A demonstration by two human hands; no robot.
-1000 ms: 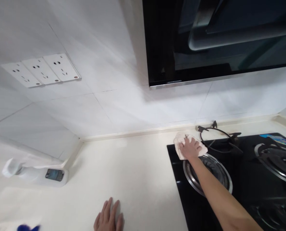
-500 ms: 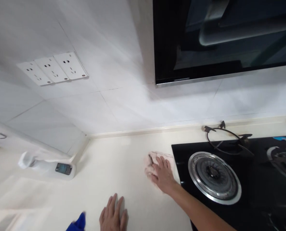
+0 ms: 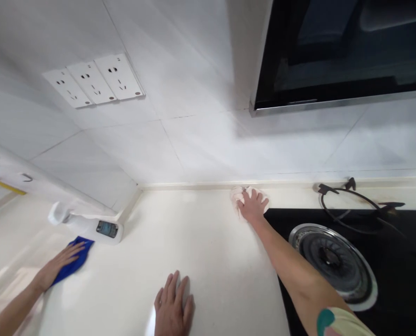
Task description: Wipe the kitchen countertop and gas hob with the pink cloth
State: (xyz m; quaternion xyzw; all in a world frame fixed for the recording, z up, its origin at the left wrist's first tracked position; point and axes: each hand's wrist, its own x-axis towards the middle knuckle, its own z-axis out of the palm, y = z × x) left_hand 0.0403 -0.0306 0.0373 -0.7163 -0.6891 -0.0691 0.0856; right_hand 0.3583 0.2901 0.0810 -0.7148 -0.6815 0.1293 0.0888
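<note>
My right hand (image 3: 253,206) presses down on a crumpled pale pink-white cloth (image 3: 236,195), fingers spread over it. That cloth lies on the white countertop (image 3: 201,242) against the low back ledge, just off the stove's back left corner. Part of the cloth is hidden beneath the palm. At the bottom middle, my left hand (image 3: 173,305) rests flat on the countertop with its fingers stretched out and nothing in them.
Another person's hand (image 3: 56,266) presses a blue cloth (image 3: 77,259) at left. A white bottle (image 3: 89,227) lies near the wall corner. The black gas stove (image 3: 400,280) carries a burner (image 3: 330,261) and a pot support (image 3: 348,191). Above hangs a dark range hood (image 3: 334,65).
My right hand and its cloth have moved away from me to the back ledge. My left hand stays flat. The other person's hand with the blue cloth has come forward beside the bottle.
</note>
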